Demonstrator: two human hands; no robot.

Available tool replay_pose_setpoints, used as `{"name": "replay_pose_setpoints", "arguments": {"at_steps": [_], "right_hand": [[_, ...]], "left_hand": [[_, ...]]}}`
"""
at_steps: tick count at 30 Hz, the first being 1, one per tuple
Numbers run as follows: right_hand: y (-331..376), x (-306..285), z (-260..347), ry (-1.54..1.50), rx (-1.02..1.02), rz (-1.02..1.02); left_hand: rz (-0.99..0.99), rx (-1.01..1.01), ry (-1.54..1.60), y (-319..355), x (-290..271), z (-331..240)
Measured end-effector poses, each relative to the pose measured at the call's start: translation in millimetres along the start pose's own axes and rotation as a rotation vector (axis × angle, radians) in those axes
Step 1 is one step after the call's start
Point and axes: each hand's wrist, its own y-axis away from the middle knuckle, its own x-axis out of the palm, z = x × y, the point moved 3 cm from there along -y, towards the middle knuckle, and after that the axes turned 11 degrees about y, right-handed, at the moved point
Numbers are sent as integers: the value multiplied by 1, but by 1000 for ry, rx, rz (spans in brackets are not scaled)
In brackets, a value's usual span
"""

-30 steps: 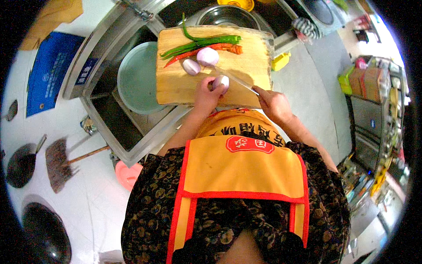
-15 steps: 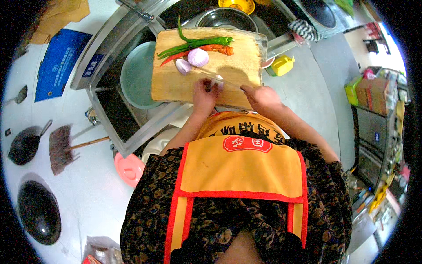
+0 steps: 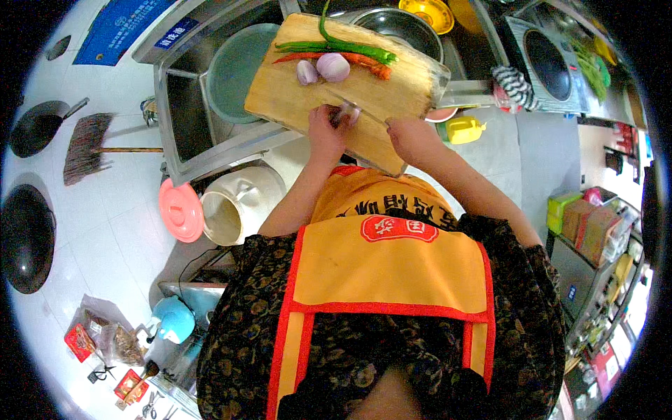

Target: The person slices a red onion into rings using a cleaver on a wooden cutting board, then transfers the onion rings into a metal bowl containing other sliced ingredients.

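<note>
Over the board [image 3: 280, 98], the left hand [image 3: 327, 133] had its grip curled round an onion [image 3: 352, 112], the right hand [image 3: 414, 140] its grip closed on a knife [image 3: 375, 118] that, slipping, could nick the left.

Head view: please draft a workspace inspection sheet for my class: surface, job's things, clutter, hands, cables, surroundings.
Surface: wooden cutting board overlapping the sink in view.
Job's things: green peppers, red peppers, two purple onion pieces on the board.
Clutter: yellow plastic container and striped cloth, right of the board.
Hands: left hand holds another onion piece; right hand grips a knife, blade close by; contact unclear.
Cables: thin dark cord, lower left; ends unclear.
Surroundings: broom, pink lid and white bucket, left.
</note>
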Motion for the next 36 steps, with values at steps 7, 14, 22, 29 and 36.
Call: {"name": "replay_pose_setpoints", "arguments": {"at_steps": [7,14,22,29,36], "right_hand": [[-30,36,-9,58,-24,7],[-15,12,-7,-24,-6,41],[23,-8,-19,122,103,18],[29,-19,1,-73,64,-53],[21,-17,26,-69,30,10]], "left_hand": [[-21,16,47,-1,3,6],[-36,-1,41,1,-8,3],[-31,11,86,1,-33,12],[-88,-110,169,6,-34,30],[-165,-96,399,13,-33,50]]}}
